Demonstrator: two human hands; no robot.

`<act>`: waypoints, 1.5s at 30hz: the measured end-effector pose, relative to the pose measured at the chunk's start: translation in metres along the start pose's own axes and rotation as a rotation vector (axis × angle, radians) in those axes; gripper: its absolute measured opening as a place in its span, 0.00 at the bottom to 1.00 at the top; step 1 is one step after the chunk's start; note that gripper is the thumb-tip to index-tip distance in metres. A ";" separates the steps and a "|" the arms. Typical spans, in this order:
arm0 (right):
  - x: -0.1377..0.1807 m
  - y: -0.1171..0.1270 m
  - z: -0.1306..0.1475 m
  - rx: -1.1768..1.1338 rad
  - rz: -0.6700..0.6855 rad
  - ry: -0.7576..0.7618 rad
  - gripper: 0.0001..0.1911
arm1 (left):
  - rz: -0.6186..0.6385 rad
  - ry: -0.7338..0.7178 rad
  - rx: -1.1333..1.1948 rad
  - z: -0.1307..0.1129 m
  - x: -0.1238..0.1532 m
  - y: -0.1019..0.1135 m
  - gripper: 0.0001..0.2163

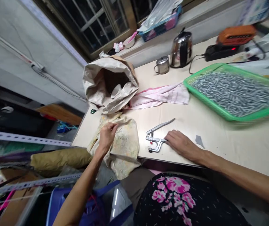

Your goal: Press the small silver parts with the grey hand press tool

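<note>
My left hand is closed in a pinch above a pale floral cloth that hangs over the table's front edge. What sits between those fingertips is too small to make out; a few thin dark marks show on the cloth beside them. On the table, my right hand has its fingers closed around the lower handle of metal snap pliers. Their other handle is spread apart and points to the far right, and the jaw end faces left.
A large paper sack gapes behind the cloth, a white cup inside. Behind lie a pink towel, a metal mug and a kettle. At right, a green basket holds many metal screw-like pieces. A grey scrap lies nearby.
</note>
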State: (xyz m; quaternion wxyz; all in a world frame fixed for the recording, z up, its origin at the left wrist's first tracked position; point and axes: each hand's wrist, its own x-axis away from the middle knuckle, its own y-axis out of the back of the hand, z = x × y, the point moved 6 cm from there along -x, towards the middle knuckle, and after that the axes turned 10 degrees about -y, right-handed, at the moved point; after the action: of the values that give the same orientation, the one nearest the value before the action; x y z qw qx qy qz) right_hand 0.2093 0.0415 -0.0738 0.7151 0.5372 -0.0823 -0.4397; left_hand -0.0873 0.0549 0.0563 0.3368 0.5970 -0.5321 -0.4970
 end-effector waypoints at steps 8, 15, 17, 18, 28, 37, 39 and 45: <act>0.000 0.007 0.005 -0.057 0.003 -0.025 0.07 | 0.315 0.323 -0.257 0.060 0.055 -0.060 0.14; -0.001 0.008 0.005 -0.069 0.017 -0.043 0.08 | 0.255 0.388 -0.203 0.071 0.054 -0.073 0.12; -0.002 0.008 0.004 -0.085 0.039 -0.058 0.08 | 0.239 0.341 -0.142 0.074 0.052 -0.074 0.10; -0.002 0.008 0.004 -0.094 0.049 -0.067 0.08 | 0.236 0.319 -0.123 0.075 0.052 -0.075 0.09; -0.004 0.005 0.005 -0.060 0.080 -0.076 0.09 | 0.220 0.251 -0.078 0.076 0.051 -0.076 0.11; -0.004 0.003 0.004 -0.018 0.053 -0.069 0.09 | 0.291 0.114 -0.293 0.054 0.045 -0.079 0.15; -0.004 0.003 0.005 0.003 0.045 -0.063 0.09 | 0.334 0.089 -0.350 0.047 0.043 -0.080 0.15; -0.005 0.002 0.005 0.042 0.020 -0.046 0.09 | 0.341 0.108 -0.330 0.046 0.032 -0.082 0.14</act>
State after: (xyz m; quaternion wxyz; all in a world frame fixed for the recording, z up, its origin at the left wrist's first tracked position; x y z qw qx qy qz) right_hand 0.2049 0.0415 -0.0685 0.7061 0.5409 -0.1132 -0.4429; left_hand -0.1080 0.0464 -0.0400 0.5368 0.4611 -0.5180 -0.4805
